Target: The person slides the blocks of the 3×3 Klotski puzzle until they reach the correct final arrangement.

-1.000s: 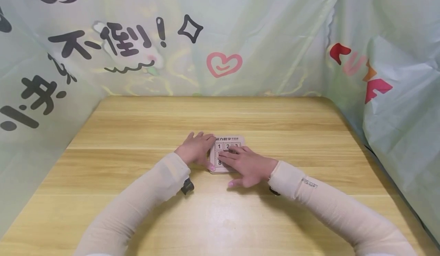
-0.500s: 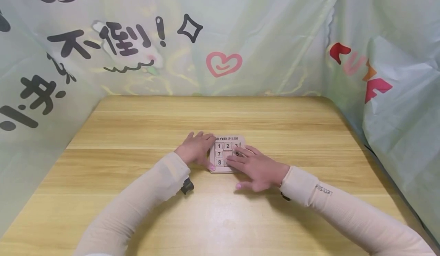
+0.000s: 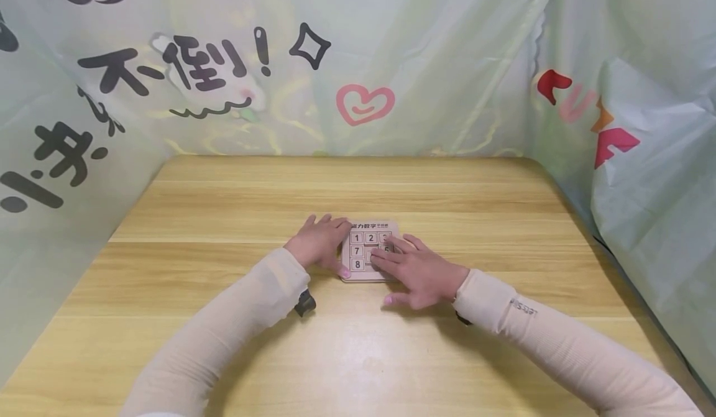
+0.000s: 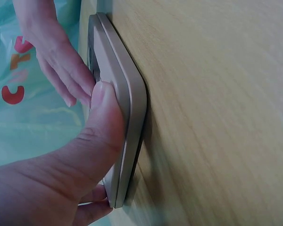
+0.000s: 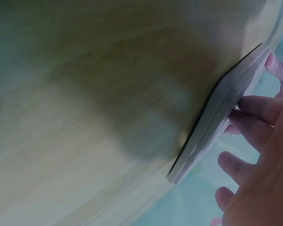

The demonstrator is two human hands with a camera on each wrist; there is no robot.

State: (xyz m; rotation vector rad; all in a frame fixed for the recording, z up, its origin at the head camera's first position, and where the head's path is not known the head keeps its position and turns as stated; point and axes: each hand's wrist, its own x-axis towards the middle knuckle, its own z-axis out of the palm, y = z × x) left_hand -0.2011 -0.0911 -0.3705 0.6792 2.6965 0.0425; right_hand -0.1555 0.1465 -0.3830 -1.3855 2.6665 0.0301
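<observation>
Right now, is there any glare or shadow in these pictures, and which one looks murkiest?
Head view: evenly bright, a pale glare patch on the tabletop nearer than the number puzzle, soft shadows by the sleeves; left wrist view: cooler-toned, shadow along the puzzle's edge; right wrist view: murkiest, with broad, blurry-edged dark shadows across the tabletop.

Counter (image 3: 358, 187): pale wood grain, far corners rounded; extended around the left hand (image 3: 320, 242) and right hand (image 3: 421, 271). Backdrop (image 3: 447, 50): pale green, creased; hung beyond both hands and to either side. Black lettering (image 3: 200, 72), with exclamation mark (image 3: 261, 47) and wavy line (image 3: 212, 110): stood beyond and left of the left hand. Four-pointed star (image 3: 310, 46): sat beyond the left hand. Pink heart (image 3: 365, 110), smiling: showed beyond, between the hands. Red shape (image 3: 550, 84) and orange shape (image 3: 603, 119): appeared beyond and right of the right hand.
</observation>
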